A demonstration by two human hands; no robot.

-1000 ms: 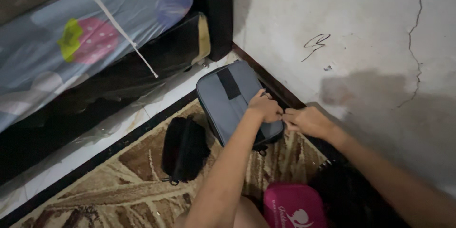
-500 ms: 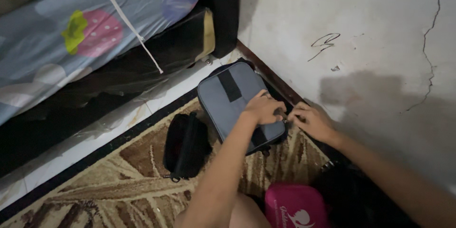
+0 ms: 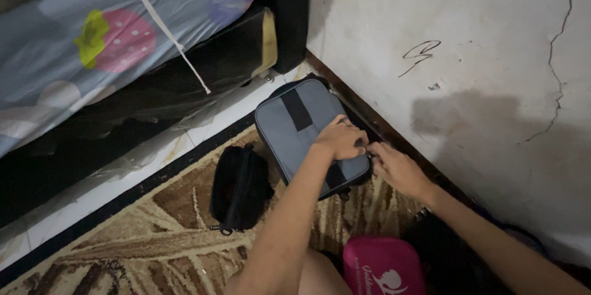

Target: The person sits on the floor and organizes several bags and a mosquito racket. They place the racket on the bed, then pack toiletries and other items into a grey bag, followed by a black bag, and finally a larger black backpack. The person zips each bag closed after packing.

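Beside the wall, both hands (image 3: 341,139) (image 3: 397,169) grip the grey case's (image 3: 295,126) edge, above a pink pouch (image 3: 381,267).

pink pouch (image 3: 383,267) — bottom cut off | right fingers (image 3: 377,153) — grip unclear

Both of the person's forearms are bare right down to the wrist, with no sleeve anywhere in sight. The left hand (image 3: 340,139) wears no ring, watch or glove that I can make out, and the right hand (image 3: 397,169) is just as plain, without bracelet or band at the wrist. The arms are slim and long. Low in the view a bare knee (image 3: 317,273) shows too, uncovered by any cloth. The fingernails are too small to judge.
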